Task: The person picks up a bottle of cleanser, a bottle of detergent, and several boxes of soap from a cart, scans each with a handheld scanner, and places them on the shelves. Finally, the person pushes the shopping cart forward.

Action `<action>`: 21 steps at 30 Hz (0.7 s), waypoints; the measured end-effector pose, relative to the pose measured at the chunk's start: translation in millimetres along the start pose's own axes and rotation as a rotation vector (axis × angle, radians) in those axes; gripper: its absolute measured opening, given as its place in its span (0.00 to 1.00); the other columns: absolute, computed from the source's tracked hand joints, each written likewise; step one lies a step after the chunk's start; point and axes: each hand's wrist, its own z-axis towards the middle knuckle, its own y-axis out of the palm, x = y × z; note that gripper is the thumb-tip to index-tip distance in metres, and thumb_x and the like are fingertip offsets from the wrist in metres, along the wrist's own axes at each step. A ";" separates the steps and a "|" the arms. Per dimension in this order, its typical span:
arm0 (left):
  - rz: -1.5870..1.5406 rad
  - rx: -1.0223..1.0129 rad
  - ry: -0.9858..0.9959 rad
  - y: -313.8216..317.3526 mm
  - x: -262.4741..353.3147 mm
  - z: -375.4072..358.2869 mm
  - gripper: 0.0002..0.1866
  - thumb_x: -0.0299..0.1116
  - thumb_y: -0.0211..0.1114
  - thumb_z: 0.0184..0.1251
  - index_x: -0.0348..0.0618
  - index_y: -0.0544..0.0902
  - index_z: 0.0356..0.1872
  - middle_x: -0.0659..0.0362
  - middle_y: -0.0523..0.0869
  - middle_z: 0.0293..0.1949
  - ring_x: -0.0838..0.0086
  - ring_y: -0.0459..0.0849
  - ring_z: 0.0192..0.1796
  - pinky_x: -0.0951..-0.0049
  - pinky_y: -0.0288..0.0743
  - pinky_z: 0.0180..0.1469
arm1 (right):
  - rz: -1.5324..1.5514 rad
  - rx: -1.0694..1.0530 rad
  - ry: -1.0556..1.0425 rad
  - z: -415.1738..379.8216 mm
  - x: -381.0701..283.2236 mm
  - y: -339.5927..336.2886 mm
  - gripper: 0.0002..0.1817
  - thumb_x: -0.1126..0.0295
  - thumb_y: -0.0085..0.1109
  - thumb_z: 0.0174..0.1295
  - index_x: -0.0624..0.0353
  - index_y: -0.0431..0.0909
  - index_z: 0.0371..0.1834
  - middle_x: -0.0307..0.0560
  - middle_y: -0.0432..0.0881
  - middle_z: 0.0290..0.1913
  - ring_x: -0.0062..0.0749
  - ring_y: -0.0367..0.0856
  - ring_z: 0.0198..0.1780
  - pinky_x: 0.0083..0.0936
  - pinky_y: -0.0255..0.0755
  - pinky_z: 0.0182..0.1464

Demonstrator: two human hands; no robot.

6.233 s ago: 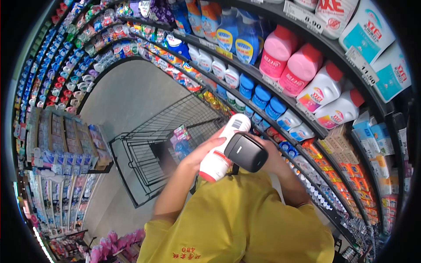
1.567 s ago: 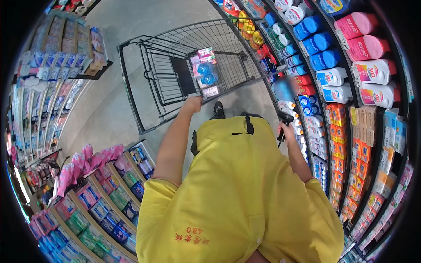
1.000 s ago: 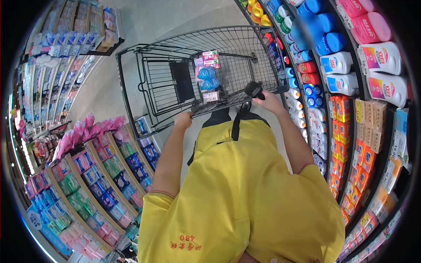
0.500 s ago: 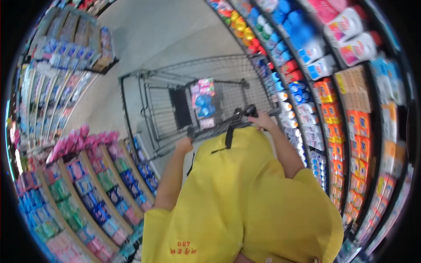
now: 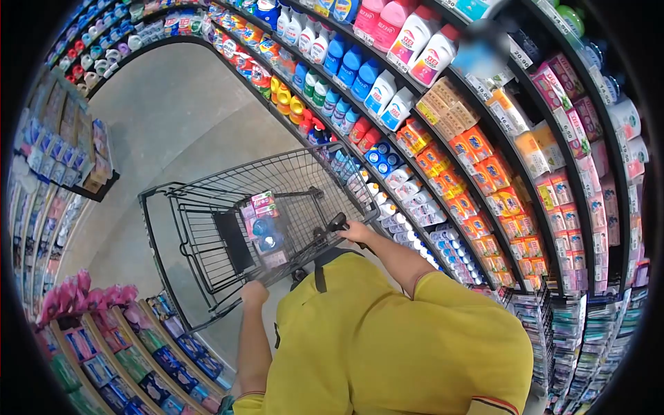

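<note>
A black wire shopping cart (image 5: 173,228) is in front of me. My right hand (image 5: 356,234) is wrapped round the right end of its handle, beside a black end fitting (image 5: 337,222). My left hand (image 5: 254,294) is closed at the handle's left end; its fingers are partly hidden. Inside the cart lie a pink patterned pack (image 5: 263,204), something of clear blue plastic (image 5: 265,235) and a smaller pale pink pack (image 5: 274,259). A dark panel (image 5: 233,242) is fixed in the cart near them.
Close on the right, shelves hold white bottles with red caps (image 5: 434,54), blue bottles (image 5: 364,77) and orange packs (image 5: 477,144). Left are low shelves of packs (image 5: 149,339) topped with pink wrapping (image 5: 83,294), and a display stand (image 5: 66,149). Grey floor (image 5: 173,90) stretches ahead.
My view has swung to the right, so the cart and both hands sit lower and further left in it. More of the right-hand shelves shows. Both hands stay on the handle.
</note>
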 end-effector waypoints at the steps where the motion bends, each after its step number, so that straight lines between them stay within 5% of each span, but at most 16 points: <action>1: 0.015 -0.004 -0.009 7.9 0.9 -0.3 0.15 0.34 0.58 0.54 0.53 0.87 0.41 0.54 0.87 0.44 0.58 0.85 0.48 0.61 0.79 0.50 | 0.008 -0.030 0.015 2.5 9.7 2.8 0.38 0.52 0.64 0.48 0.68 0.71 0.59 0.54 0.84 0.28 0.36 0.84 0.25 0.31 0.76 0.32; 6: 0.044 -0.051 -0.020 18.6 16.8 -19.9 0.15 0.32 0.57 0.54 0.52 0.87 0.42 0.54 0.87 0.45 0.58 0.84 0.49 0.61 0.78 0.51 | 0.185 -0.161 0.089 -7.5 30.1 -2.9 0.33 0.57 0.65 0.50 0.69 0.71 0.56 0.50 0.82 0.23 0.34 0.83 0.21 0.28 0.75 0.25; 7: 0.046 -0.048 -0.019 27.4 17.3 -21.4 0.15 0.32 0.57 0.54 0.52 0.87 0.42 0.54 0.87 0.45 0.58 0.84 0.50 0.61 0.78 0.50 | 0.183 -0.178 0.114 -8.1 33.0 -5.4 0.32 0.60 0.66 0.51 0.69 0.71 0.56 0.51 0.82 0.28 0.35 0.83 0.21 0.28 0.76 0.23; 16: 0.021 -0.033 -0.071 52.1 43.6 -43.5 0.15 0.38 0.59 0.57 0.55 0.86 0.45 0.54 0.87 0.44 0.58 0.85 0.48 0.60 0.78 0.49 | 0.255 -0.125 -0.049 -24.3 61.5 -30.4 0.30 0.57 0.66 0.53 0.68 0.72 0.53 0.52 0.83 0.35 0.35 0.84 0.24 0.29 0.79 0.27; 21: 0.032 -0.022 -0.076 74.3 46.7 -32.6 0.16 0.44 0.64 0.59 0.56 0.84 0.47 0.53 0.87 0.43 0.57 0.84 0.48 0.59 0.77 0.49 | 0.266 -0.090 -0.103 -0.7 82.9 -33.1 0.28 0.57 0.66 0.51 0.71 0.74 0.47 0.52 0.84 0.29 0.33 0.84 0.21 0.29 0.77 0.26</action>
